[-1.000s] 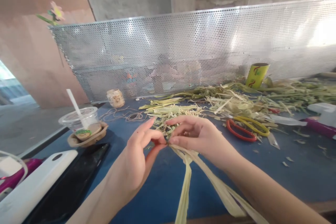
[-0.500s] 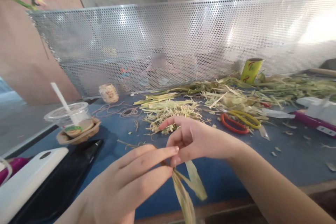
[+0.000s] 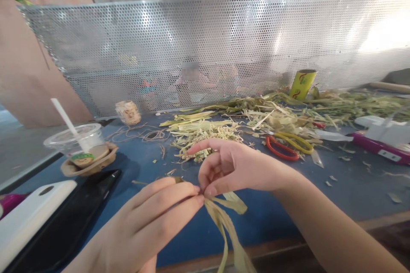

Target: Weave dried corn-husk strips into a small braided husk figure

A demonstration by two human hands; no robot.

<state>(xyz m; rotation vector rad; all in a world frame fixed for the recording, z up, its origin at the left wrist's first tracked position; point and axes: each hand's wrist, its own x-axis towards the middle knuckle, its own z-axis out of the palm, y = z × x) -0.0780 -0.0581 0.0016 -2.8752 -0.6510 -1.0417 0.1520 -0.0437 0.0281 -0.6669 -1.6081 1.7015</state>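
Note:
My left hand (image 3: 153, 215) pinches dried corn husk strips (image 3: 227, 222), its fingers pressed together. From the pinch the pale green-tan strips hang down to the right, past the table's front edge. Thumb and bent fingertips of my right hand (image 3: 232, 168) meet the left fingertips and close on the same husk, while its index finger points out to the left. A thin brown stem end (image 3: 139, 182) sticks out behind my left hand. The exact spot being gripped is covered by the fingertips.
Beyond my hands lies a pile of shredded husk (image 3: 205, 134). Red-and-yellow-handled scissors (image 3: 282, 148) lie right of it, near a purple power strip (image 3: 381, 149). Left are a plastic cup (image 3: 80, 145) in a cardboard holder and a black tablet-like slab (image 3: 70, 217). A perforated metal screen (image 3: 205, 42) stands behind.
Both hands have shifted slightly left in the view, still joined at the husk. The hanging strips have spread and swung. The whole scene has slid a little left as well.

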